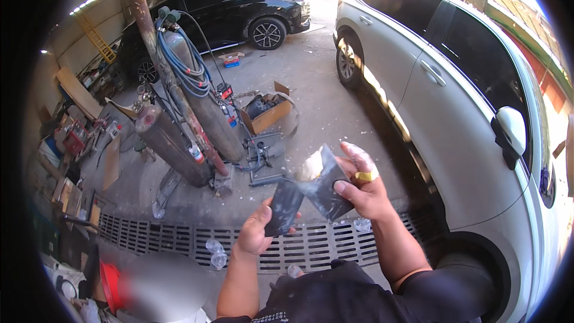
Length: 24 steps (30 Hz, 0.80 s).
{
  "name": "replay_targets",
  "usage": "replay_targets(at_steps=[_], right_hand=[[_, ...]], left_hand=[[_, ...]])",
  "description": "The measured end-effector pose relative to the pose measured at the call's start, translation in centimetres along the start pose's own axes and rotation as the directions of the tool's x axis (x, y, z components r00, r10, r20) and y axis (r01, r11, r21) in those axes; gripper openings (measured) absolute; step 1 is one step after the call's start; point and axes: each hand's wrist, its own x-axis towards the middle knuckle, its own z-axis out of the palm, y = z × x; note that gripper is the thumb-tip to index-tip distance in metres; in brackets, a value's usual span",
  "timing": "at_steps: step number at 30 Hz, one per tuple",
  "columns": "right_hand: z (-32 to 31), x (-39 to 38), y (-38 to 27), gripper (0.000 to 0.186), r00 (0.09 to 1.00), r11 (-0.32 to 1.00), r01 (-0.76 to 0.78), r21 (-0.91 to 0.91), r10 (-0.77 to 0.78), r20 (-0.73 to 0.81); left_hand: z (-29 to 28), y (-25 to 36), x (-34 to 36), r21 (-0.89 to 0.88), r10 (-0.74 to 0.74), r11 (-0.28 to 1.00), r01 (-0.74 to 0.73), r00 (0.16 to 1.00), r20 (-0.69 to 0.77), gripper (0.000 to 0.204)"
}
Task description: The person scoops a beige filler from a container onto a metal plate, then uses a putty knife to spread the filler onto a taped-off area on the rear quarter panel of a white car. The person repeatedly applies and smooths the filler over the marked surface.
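My left hand (258, 231) grips a dark rectangular spreader plate (283, 207), thumb along its edge. My right hand (363, 185) is closed on a second dark, smeared spreader (333, 197), its thumb pressed on the face. A lump of cream-coloured paste (312, 165) sits on the upper part of that right spreader. The two plates are close together at mid-chest, the left one lower; whether they touch is unclear. A yellow item (366, 176), too small to name, shows at my right fingers, which have whitish residue.
A white car (430, 119) fills the right side. Gas cylinders (170, 143) with coiled hoses, a post and an open cardboard box (269, 116) stand ahead-left. A black car (227, 18) has its bonnet raised. Floor grating (197, 239) crosses below. Clutter lines the left wall.
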Motion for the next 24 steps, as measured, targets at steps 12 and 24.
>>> replay_targets(at_steps=[12,24], right_hand=[[-1.0,9.0,1.6,0.073,0.850,0.919,-0.055,-0.390,0.248,0.464],[-14.1,21.1,16.5,0.058,0.967,0.654,-0.096,-0.750,0.241,0.086]], left_hand=[[-7.9,-0.6,7.8,-0.472,-0.078,0.847,0.245,0.935,0.346,0.063],[-10.6,-6.8,31.1,-0.059,0.275,0.950,-0.306,0.912,-0.304,0.064]])
